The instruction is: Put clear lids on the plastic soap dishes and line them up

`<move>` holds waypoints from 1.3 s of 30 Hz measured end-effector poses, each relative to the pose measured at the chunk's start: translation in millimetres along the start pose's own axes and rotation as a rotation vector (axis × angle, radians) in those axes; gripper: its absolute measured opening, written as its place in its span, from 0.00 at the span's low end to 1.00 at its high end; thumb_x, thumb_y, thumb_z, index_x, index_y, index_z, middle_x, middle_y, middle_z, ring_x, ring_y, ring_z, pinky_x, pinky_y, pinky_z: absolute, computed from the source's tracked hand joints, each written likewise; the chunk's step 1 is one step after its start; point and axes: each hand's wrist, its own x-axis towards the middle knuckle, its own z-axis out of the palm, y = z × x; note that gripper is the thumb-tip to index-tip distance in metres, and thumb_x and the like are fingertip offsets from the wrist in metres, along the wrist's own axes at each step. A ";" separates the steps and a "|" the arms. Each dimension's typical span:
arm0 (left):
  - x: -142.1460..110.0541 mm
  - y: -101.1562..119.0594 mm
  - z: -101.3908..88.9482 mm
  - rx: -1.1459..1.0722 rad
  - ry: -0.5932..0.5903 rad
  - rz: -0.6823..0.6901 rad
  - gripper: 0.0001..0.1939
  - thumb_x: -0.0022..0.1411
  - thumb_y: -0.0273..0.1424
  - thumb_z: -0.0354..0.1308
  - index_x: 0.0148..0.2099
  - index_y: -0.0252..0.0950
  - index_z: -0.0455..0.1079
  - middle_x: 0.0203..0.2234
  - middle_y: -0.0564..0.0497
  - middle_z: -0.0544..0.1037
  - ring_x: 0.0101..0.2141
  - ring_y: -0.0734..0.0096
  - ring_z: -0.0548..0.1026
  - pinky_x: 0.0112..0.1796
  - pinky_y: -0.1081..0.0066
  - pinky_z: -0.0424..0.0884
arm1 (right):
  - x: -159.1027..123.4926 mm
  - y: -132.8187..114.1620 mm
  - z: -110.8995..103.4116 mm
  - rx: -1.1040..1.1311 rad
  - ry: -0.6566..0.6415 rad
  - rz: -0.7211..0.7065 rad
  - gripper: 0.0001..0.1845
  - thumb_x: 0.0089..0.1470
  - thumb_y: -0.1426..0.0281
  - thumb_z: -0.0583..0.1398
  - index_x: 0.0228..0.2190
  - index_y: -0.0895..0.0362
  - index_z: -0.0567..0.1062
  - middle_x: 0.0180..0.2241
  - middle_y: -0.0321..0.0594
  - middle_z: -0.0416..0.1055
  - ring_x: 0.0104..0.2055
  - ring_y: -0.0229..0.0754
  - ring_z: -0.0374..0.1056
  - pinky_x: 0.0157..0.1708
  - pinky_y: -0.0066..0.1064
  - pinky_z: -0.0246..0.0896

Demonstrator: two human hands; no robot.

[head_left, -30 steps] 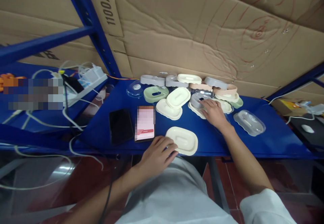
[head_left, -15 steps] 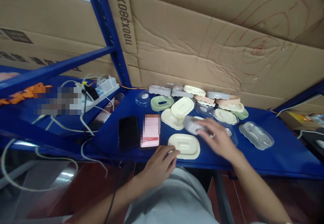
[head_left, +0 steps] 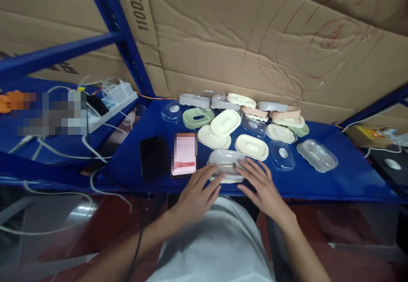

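Observation:
A grey, slotted oval soap dish part [head_left: 228, 159] sits on top of a cream soap dish base [head_left: 231, 181] near the table's front edge. At its left side is my left hand [head_left: 199, 190], with fingers stretched out and their tips touching the rim. My right hand [head_left: 259, 184] lies against the right side, its fingers spread. Neither hand is wrapped round the dish. Just behind, a cream oval tray [head_left: 251, 146] lies flat, and two more cream pieces [head_left: 225, 123] overlap to its left.
A black phone [head_left: 154, 157] and a lit phone [head_left: 185, 154] lie to the left. Green, grey, peach and cream dish parts [head_left: 198, 118] line the back, with clear covers [head_left: 281, 155] among them. A covered grey dish [head_left: 317, 155] is at right. Cables and a power strip [head_left: 113, 109] occupy the left.
My right hand has brought the grey part down and left onto the cream base, and its fingers have spread. My left hand stays beside the base. The view has shifted slightly.

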 end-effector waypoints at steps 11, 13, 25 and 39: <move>4.5 -0.7 -6.3 -0.077 -0.075 -0.003 0.09 0.73 0.27 0.60 0.54 0.36 0.73 0.63 0.39 0.74 0.67 0.50 0.67 0.63 0.50 0.72 | -20.1 2.7 -2.5 0.081 -0.023 -0.043 0.30 0.70 0.72 0.57 0.68 0.42 0.66 0.70 0.38 0.66 0.74 0.53 0.58 0.73 0.56 0.57; 5.0 -1.4 -6.4 -0.098 -0.108 0.010 0.09 0.74 0.27 0.59 0.55 0.36 0.73 0.62 0.40 0.76 0.67 0.51 0.68 0.64 0.51 0.72 | -27.4 24.1 -11.8 -0.029 0.081 0.062 0.27 0.70 0.67 0.60 0.67 0.43 0.68 0.69 0.42 0.67 0.74 0.58 0.59 0.71 0.61 0.57; 3.3 0.6 -7.9 -0.326 0.012 -0.194 0.23 0.67 0.26 0.68 0.60 0.38 0.67 0.72 0.34 0.59 0.71 0.46 0.64 0.65 0.50 0.73 | -47.2 72.5 -41.0 -0.114 0.409 0.520 0.22 0.66 0.58 0.62 0.57 0.51 0.76 0.58 0.51 0.76 0.62 0.61 0.72 0.63 0.59 0.68; 0.5 -6.2 -9.9 -0.380 -0.119 -0.235 0.35 0.71 0.34 0.66 0.74 0.46 0.57 0.69 0.38 0.67 0.68 0.52 0.69 0.65 0.51 0.72 | 9.2 14.8 0.9 0.330 -0.009 -0.227 0.29 0.62 0.70 0.63 0.63 0.51 0.68 0.64 0.50 0.69 0.72 0.57 0.60 0.70 0.63 0.58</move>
